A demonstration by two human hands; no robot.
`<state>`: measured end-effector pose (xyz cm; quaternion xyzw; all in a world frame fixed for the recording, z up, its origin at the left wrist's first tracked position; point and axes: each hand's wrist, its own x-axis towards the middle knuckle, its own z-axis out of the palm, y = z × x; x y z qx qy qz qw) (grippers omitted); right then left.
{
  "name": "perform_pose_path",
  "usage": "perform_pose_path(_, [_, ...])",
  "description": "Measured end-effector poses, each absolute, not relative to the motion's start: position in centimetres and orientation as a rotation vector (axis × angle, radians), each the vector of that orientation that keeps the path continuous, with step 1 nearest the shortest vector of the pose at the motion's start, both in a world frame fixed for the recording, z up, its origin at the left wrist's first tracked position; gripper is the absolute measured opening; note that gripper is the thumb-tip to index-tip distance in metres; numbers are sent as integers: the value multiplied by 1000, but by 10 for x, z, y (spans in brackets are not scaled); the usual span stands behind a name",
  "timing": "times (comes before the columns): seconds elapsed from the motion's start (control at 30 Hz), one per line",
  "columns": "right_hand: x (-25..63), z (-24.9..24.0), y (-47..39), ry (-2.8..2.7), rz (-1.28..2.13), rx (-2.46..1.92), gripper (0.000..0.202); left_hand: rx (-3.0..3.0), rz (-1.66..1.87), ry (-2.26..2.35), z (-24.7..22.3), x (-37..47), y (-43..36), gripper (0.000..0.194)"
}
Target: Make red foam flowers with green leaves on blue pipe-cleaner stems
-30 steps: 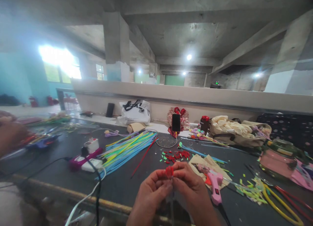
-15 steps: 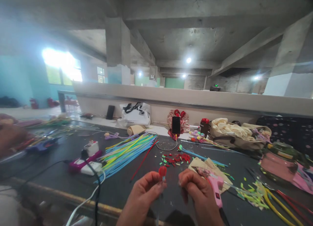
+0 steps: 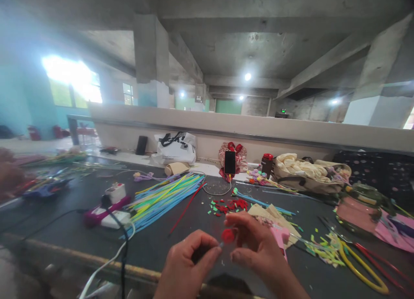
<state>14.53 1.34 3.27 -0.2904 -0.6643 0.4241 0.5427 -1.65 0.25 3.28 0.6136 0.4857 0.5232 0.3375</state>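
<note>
My left hand [image 3: 194, 262] is closed in a pinch on the pale thin stem of a small craft piece with a red, fuzzy-looking head [image 3: 228, 235]. That head tilts to the right of my left fingertips. Beside it, my right hand [image 3: 255, 243] has its thumb and fingers apart, curved around the red head; whether they touch it I cannot tell. Just beyond my hands lie short red and green cut pieces [image 3: 237, 205]. A pink glue gun [image 3: 280, 235] rests on brown paper [image 3: 289, 225], partly hidden behind my right hand.
Long coloured pipe cleaners [image 3: 168, 200] lie at centre left, near a purple-and-white power strip [image 3: 106, 213] with cables. On the right are yellow-green scraps [image 3: 330, 249], yellow-handled scissors [image 3: 351, 264] and a jar [image 3: 359, 208]. A phone [image 3: 230, 162] stands behind. Another person's blurred hand [image 3: 8, 174] is far left.
My right hand has opened from a closed pose and moved left to the red head. The red head has tipped from upright toward the right. The camera view has shifted slightly.
</note>
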Motion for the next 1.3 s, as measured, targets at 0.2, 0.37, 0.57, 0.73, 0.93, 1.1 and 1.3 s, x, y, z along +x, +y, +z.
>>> perform_pose_path(0.2, [152,47,9,-1777,929,-722,32,1789,1274,1287,45,-14,-8,9])
perform_pose_path(0.37, [151,44,8,-1814,908,-721,22,1795,1319,1282,44,-11,-9,11])
perform_pose_path(0.57, [151,41,10,-1831,901,-755,15,1787,1298,1309,44,-10,-9,10])
perform_pose_path(0.73, [150,40,10,-1833,880,-795,13,1796,1201,1281,45,-12,-8,10])
perform_pose_path(0.93, [151,37,10,-1788,917,-793,23,1707,1207,1231,43,-11,-7,8])
perform_pose_path(1.1, [153,37,9,-1687,1052,-749,47,1682,1268,1246,41,-11,-9,5])
perform_pose_path(1.3, [151,37,4,-1498,1229,-692,33,1756,1221,1255,39,-11,-9,8])
